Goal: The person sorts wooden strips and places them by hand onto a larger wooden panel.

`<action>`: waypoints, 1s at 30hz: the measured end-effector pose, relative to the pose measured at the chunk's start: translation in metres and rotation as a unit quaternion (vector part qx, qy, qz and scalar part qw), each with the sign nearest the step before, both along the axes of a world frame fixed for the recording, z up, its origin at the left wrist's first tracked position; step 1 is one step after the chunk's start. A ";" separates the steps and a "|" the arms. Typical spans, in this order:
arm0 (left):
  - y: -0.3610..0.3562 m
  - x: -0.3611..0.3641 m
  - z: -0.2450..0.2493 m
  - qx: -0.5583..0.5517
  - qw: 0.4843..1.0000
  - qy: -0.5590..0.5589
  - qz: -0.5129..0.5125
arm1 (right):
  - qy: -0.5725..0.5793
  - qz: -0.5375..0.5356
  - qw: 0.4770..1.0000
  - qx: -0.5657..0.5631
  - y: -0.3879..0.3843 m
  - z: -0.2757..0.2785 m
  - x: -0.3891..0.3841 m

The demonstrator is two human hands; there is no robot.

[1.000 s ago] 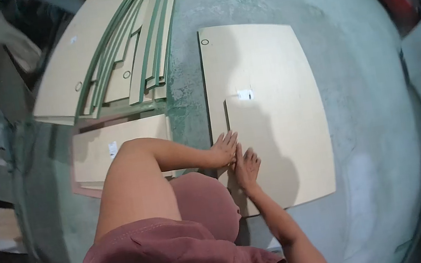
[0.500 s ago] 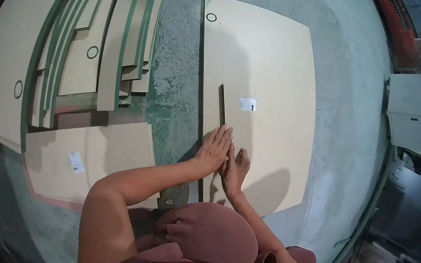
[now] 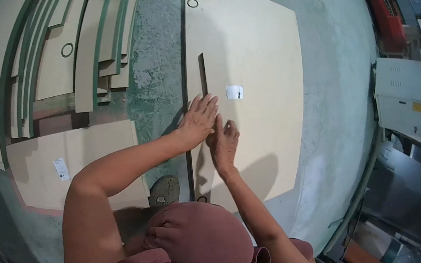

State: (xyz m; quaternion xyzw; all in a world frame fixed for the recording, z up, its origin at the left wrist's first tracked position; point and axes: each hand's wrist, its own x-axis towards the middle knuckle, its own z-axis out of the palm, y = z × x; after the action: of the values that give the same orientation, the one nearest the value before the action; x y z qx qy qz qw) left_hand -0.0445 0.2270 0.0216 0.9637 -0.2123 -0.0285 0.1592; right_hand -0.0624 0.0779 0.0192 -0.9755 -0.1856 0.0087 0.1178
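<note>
A narrow dark bar [image 3: 204,72] lies lengthwise over the left part of a large pale board [image 3: 261,69]; its near end is hidden under my hands. Across the bar rests my left hand [image 3: 199,120], palm down, its fingers stretched out and close together. Just below it, my right hand [image 3: 224,143] is closed round the near end, with the forefinger extended and the other fingers curled. I cannot make out the bar's kind. A white label [image 3: 234,92] is stuck on the board to the right of my hands, and a dark ring mark [image 3: 193,3] is near its far corner.
Green-edged panels [image 3: 85,74] are stacked at the upper left. A smaller labelled board [image 3: 92,143] lies left of my arm. My shoe [image 3: 164,190] stands on the floor between the boards. White metal cabinets [image 3: 407,102] and a red machine frame [image 3: 377,3] stand at the right.
Both hands and the bar have slid together up the board, away from my body. The whole view has also shifted slightly, and more of my shoe shows.
</note>
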 end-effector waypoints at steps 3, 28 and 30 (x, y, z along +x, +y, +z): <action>0.000 -0.038 0.000 -0.006 1.000 0.028 0.002 | 0.030 -0.011 0.999 -0.014 0.002 -0.001 -0.044; -0.007 0.041 -0.020 -0.041 0.988 -0.048 0.138 | -0.016 0.051 0.998 -0.043 0.026 0.014 0.056; 0.005 0.065 -0.020 -0.067 0.984 -0.037 0.163 | -0.023 0.062 0.996 -0.057 0.033 0.000 0.082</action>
State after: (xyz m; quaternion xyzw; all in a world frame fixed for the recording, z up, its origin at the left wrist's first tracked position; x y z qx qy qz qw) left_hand 0.0205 0.2320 0.0020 0.9730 -0.0592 0.0480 0.2179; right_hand 0.0192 0.1113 0.0195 -0.9672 -0.2474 0.0043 0.0573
